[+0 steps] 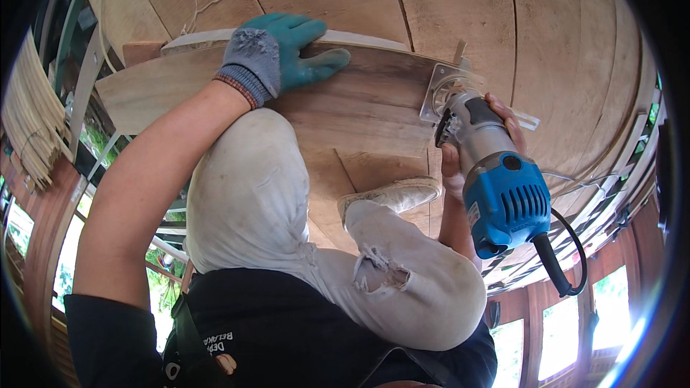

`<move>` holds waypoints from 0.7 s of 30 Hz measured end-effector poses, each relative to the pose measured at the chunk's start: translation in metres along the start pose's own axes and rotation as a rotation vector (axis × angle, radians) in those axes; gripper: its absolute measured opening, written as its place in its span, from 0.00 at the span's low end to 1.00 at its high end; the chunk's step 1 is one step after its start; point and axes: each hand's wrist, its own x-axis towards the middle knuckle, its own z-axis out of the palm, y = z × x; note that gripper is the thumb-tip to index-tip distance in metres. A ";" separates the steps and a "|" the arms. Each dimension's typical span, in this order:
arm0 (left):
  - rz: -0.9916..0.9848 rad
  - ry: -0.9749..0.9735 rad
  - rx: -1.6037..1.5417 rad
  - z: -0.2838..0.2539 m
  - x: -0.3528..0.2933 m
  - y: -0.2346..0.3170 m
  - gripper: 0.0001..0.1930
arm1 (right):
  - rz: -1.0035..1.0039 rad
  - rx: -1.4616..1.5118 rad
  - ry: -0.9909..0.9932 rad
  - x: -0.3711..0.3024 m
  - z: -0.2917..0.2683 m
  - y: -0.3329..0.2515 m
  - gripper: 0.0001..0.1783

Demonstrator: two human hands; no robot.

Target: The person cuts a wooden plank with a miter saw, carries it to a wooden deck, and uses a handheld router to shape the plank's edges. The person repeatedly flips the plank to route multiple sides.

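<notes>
A: Containers in view?

B: Can't make out any. Just timber: a plank floor (546, 36) of wide boards, a bundle of thin pale slats (29, 122) at the far left, window openings along the rim.

A: The tool?

B: Compact trim router (496, 179). Blue vented motor cap at the top, silver-grey body, clear square base plate. Black cord leaves the cap and loops off to the right. It stands tilted, base plate sitting on the right end of the curved wooden board (345, 93).

A: Grip?

B: Right hand (489, 136) is bare, wrapped around the silver body, fingers over the far side, thumb on the near side. Firm hold. Left hand (277, 50) wears a teal-and-grey work glove, lies flat and spread on the board's upper edge, pressing down, gripping nothing.

A: Board?

B: Long, arched, brown with darker streaks, lying across the floor planks. The person's knee in dusty pale trousers sits over its middle, shoe (392, 194) beside the router.
</notes>
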 end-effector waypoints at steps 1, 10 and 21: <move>-0.005 -0.014 0.011 0.000 0.000 0.000 0.27 | -0.002 -0.005 -0.001 0.002 0.000 0.001 0.48; -0.034 -0.071 0.038 0.005 -0.002 -0.003 0.27 | 0.024 0.011 0.047 0.008 0.009 -0.003 0.49; 0.021 0.009 -0.013 0.000 0.000 -0.003 0.27 | -0.004 0.032 0.033 0.013 0.008 0.001 0.47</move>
